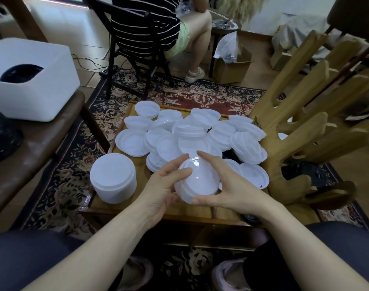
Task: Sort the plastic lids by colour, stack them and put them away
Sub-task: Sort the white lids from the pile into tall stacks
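Between both hands I hold a short stack of white plastic lids [198, 179], tilted, above the near part of a low wooden table [189, 213]. My left hand [164, 183] grips its left side and my right hand [227, 181] its right side. A taller finished stack of white lids [113, 180] stands on the table's near left corner. Several loose white lids [192, 133] lie piled across the far half of the table. A few black lids [231, 153] show partly under the pile.
A hand-shaped wooden stand [301, 131] rises at the table's right edge, with black lids [311, 171] behind it. A brown bench [32, 148] with a white box [30, 78] is on the left. A person sits on a black chair [137, 38] beyond the table, near a cardboard box [231, 66].
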Motion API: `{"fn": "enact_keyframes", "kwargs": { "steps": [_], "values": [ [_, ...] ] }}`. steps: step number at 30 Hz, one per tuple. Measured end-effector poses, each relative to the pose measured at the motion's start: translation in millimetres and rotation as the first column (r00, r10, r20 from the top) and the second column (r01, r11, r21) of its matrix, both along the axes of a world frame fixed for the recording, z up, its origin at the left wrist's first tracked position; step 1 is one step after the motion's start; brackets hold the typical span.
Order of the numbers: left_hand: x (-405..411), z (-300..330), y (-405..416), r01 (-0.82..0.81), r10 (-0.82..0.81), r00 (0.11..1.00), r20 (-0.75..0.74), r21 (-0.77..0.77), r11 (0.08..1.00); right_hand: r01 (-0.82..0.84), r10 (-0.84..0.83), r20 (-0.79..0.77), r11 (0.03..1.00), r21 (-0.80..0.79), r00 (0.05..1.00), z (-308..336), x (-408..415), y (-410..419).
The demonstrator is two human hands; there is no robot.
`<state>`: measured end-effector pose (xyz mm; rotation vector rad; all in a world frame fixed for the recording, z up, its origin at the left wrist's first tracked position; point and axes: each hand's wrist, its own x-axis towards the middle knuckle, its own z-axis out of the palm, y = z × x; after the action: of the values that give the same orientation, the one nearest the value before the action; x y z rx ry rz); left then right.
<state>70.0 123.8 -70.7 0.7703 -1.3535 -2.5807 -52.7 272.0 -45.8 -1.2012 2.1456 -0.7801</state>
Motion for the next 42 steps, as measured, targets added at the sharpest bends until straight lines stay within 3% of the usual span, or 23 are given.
{"fn": "enact_keyframes", "kwargs": {
  "steps": [8,15,19,21,24,27,31,34,37,42],
  "values": [
    [0.6,3.4,0.0,-0.012,0.012,1.0,0.019,-0.017,1.0,0.088,-0.088,0.023,0.996,0.033,0.996,2.9,3.2,-0.9],
    [0.3,0.1,-3.8,0.073,-0.073,0.997,0.004,-0.017,0.997,0.014,-0.014,-0.044,1.0,-0.001,0.999,-1.0,-1.6,1.5],
    [-1.2,-2.2,-7.0,-0.026,0.027,0.999,0.034,-0.031,0.999,0.045,-0.045,0.008,0.999,-0.006,0.999,3.3,-16.6,7.6],
    [-1.6,-3.4,-12.6,-0.118,0.119,0.992,0.046,-0.033,0.992,0.16,-0.158,-0.06,0.987,0.026,0.986,6.5,-33.7,18.0],
    [-2.1,-4.7,-18.6,-0.197,0.198,0.98,0.034,-0.03,0.98,0.267,-0.218,-0.309,0.955,0.129,0.926,0.4,-50.2,31.2],
    [-4.0,-7.5,-19.6,-0.225,0.226,0.973,0.046,-0.024,0.974,0.236,-0.116,-0.462,0.949,0.211,0.879,-18.3,-46.7,30.4],
    [-3.7,-10.6,-19.5,-0.222,0.223,0.973,0.057,-0.016,0.975,0.149,0.075,-0.556,0.926,0.346,0.828,-38.8,-37.0,21.0],
    [-3.5,-11.0,-20.8,-0.225,0.225,0.973,0.057,-0.006,0.974,0.152,0.107,-0.617,0.923,0.353,0.78,-43.1,-34.5,17.0],
    [-3.9,-11.8,-21.1,-0.222,0.222,0.973,0.062,-0.003,0.975,0.171,0.061,-0.6,0.931,0.323,0.798,-39.3,-35.5,18.0],
    [-5.0,-11.3,-18.8,-0.194,0.195,0.978,0.072,-0.022,0.981,0.242,-0.123,-0.439,0.943,0.227,0.89,-27.6,-41.0,24.9]
  ]
}}
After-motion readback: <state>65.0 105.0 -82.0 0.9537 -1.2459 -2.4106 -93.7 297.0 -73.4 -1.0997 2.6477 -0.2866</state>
